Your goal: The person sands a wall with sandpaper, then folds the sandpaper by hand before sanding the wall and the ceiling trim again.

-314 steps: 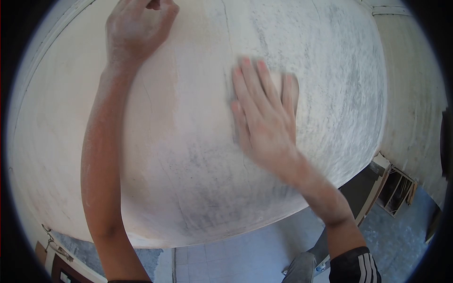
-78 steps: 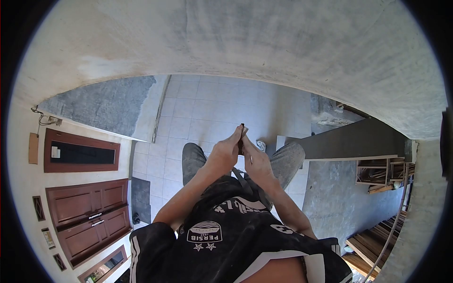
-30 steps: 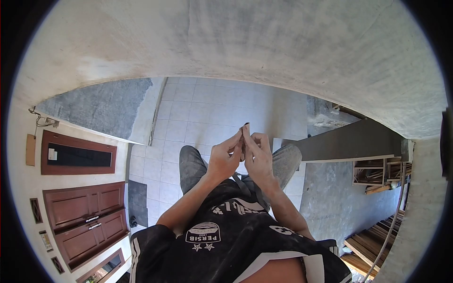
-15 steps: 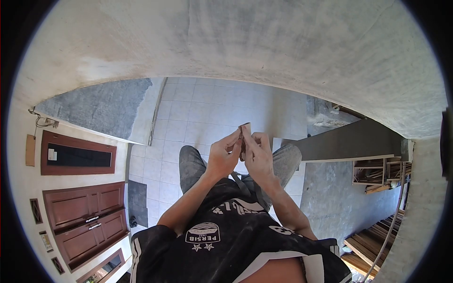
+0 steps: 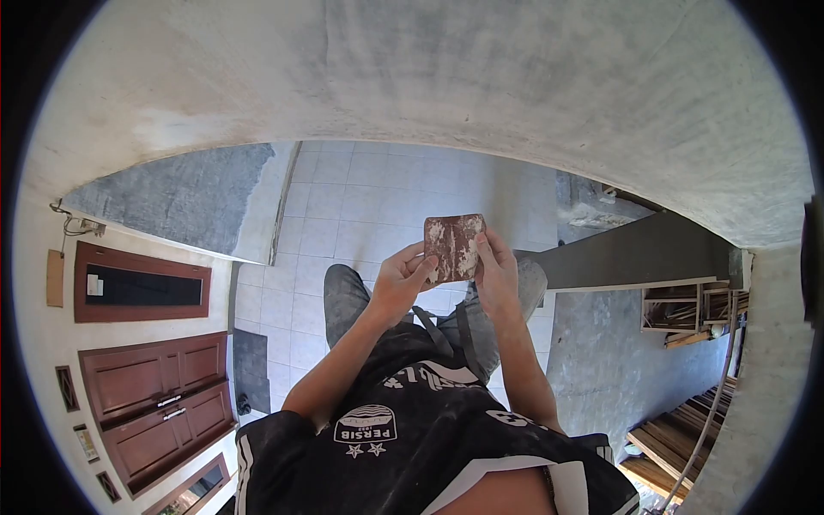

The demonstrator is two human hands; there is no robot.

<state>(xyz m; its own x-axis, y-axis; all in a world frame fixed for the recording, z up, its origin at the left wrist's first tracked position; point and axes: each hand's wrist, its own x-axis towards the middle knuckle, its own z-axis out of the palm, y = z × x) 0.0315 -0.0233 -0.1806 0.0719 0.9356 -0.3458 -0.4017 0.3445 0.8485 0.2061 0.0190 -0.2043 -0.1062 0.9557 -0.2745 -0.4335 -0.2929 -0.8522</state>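
In the head view, the only one here, the left hand (image 5: 400, 279) pinches the lower left part of a brown square sheet (image 5: 455, 245), thumb on its face and fingers tucked behind, while the right hand (image 5: 498, 273) grips the right edge the same way. Both hands are closed just to the sheet's thickness. It is held out in front of the body, above the tiled floor (image 5: 360, 197) and well apart from the plastered wall (image 5: 515, 77); whitish patches mark its face. The step in hand looks like spreading and checking the sheet, and keeping it flat seems to call for an even pinch on both sides. As for containers, an open wooden rack (image 5: 669, 329) at the right holds what look like wood strips, too small to tell apart; nearer, long planks (image 5: 674, 442) lie stacked outside it.
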